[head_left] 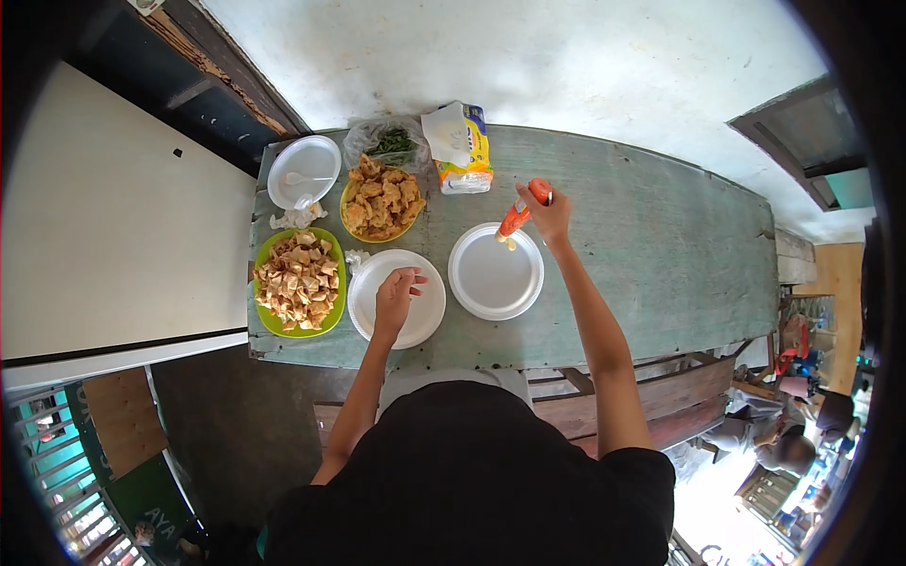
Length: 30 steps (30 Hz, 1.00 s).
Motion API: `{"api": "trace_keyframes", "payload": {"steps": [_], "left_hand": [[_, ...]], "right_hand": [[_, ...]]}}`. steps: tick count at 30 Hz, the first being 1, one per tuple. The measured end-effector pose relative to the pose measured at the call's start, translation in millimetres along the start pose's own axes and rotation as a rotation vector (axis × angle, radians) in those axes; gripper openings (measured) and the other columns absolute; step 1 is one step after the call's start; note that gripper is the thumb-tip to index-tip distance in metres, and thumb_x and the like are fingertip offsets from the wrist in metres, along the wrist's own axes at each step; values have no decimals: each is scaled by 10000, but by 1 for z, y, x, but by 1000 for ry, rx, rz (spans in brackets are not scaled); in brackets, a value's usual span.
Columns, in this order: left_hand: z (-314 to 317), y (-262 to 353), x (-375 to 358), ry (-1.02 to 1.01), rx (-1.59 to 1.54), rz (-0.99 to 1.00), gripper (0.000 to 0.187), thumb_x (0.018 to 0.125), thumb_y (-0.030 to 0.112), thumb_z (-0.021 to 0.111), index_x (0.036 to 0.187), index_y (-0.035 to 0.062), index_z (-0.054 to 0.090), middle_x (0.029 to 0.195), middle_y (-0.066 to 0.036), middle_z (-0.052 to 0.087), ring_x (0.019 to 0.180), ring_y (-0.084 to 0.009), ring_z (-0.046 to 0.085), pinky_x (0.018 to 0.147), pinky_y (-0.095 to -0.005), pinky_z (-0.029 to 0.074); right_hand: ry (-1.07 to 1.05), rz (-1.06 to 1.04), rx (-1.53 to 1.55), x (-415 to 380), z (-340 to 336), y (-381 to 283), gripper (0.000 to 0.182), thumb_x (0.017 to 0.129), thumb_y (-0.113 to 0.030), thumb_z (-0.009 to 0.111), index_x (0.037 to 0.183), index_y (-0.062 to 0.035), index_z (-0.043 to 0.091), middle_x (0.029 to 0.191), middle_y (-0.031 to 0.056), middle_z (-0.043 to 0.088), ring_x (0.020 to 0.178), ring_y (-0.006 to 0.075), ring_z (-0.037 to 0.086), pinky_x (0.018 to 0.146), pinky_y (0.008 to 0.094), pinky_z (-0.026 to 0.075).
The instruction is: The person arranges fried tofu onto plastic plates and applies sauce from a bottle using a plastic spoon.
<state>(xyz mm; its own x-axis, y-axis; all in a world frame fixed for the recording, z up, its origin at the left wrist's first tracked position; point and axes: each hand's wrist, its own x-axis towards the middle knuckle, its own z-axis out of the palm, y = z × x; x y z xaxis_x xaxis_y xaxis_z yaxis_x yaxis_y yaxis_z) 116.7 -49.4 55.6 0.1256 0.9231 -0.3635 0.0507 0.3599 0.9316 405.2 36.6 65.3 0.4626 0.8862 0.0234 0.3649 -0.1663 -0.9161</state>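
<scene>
My right hand (550, 213) is wrapped round a red-orange squeeze bottle (517, 215), tilted with its pale tip down over the upper rim of a white plate (495, 274). A small pale yellow blob (511, 244) lies at that rim, just under the tip. My left hand (400, 287) hovers over a second white plate (417, 327) to the left, its fingers loosely curled and apart, with nothing in them. Whether it touches the plate cannot be made out.
A green bowl of cut brown pieces (297, 283), a yellow bowl of fried food (381, 204), a white bowl with a spoon (303, 173), a bag of greens (391, 144) and a yellow tissue pack (467, 170) stand on the table (661, 255). People appear far right.
</scene>
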Motion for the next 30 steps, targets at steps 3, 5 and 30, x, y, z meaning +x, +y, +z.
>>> {"api": "trace_keyframes", "payload": {"steps": [3, 5, 30], "left_hand": [[0, -3, -2, -5, -13, -10, 272, 933, 199, 415, 1009, -21, 556, 986, -105, 610, 867, -156, 611, 670, -259, 470], [0, -4, -3, -8, -17, -14, 264, 931, 188, 419, 1009, -26, 552, 1008, -108, 602, 875, -161, 612, 673, -264, 473], [-3, -14, 7, -38, -12, -66, 206, 918, 137, 435, 991, -21, 545, 1007, -99, 599, 897, -166, 607, 692, -263, 477]], "right_hand": [[-10, -11, -13, -6, 4, 9, 284, 751, -258, 704, 679, -2, 605, 573, -20, 537, 525, 38, 443, 477, 222, 377], [-8, -31, -33, -7, 8, 20, 287, 751, -260, 704, 680, -1, 603, 574, -18, 539, 526, 39, 448, 478, 222, 379], [232, -41, -118, -14, 25, 53, 384, 719, -312, 716, 883, 21, 621, 654, 91, 596, 556, 143, 525, 563, 280, 444]]}}
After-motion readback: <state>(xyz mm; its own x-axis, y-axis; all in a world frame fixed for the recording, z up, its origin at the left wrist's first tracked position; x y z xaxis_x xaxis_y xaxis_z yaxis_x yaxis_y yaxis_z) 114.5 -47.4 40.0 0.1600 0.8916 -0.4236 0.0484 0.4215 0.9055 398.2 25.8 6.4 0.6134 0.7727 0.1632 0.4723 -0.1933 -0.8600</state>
